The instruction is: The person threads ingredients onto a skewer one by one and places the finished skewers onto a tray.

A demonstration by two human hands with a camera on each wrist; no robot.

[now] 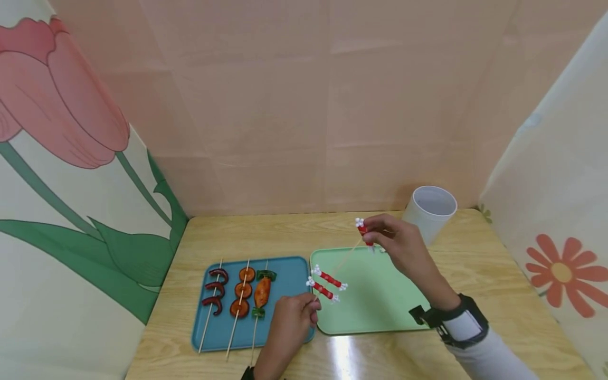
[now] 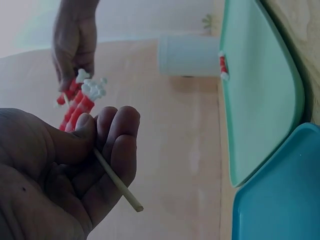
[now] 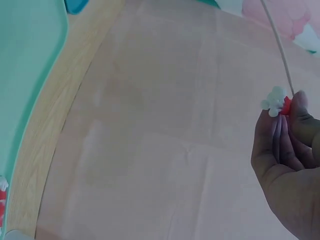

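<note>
My left hand [image 1: 292, 320] grips the lower end of a thin wooden skewer [image 1: 349, 255] between thumb and fingers; its blunt end [image 2: 131, 201] sticks out below the palm in the left wrist view. Two red pieces with white knobbed ends [image 1: 328, 276] sit crosswise on the stick, one above the other. At the skewer's upper tip, my right hand [image 1: 406, 248] pinches a third such red piece [image 1: 362, 228] between thumb and fingertips. In the right wrist view the stick meets this piece [image 3: 285, 106] right at the thumb. Both hands are raised above the green tray [image 1: 375, 301].
On the blue tray [image 1: 290, 269] at left lie three loaded skewers: curled sausages [image 1: 216, 286], round slices [image 1: 243, 290], and an orange-brown piece [image 1: 262, 292] between green ones. Another red-and-white piece [image 2: 223, 66] lies at the green tray's far edge. A white cup [image 1: 427, 214] stands behind.
</note>
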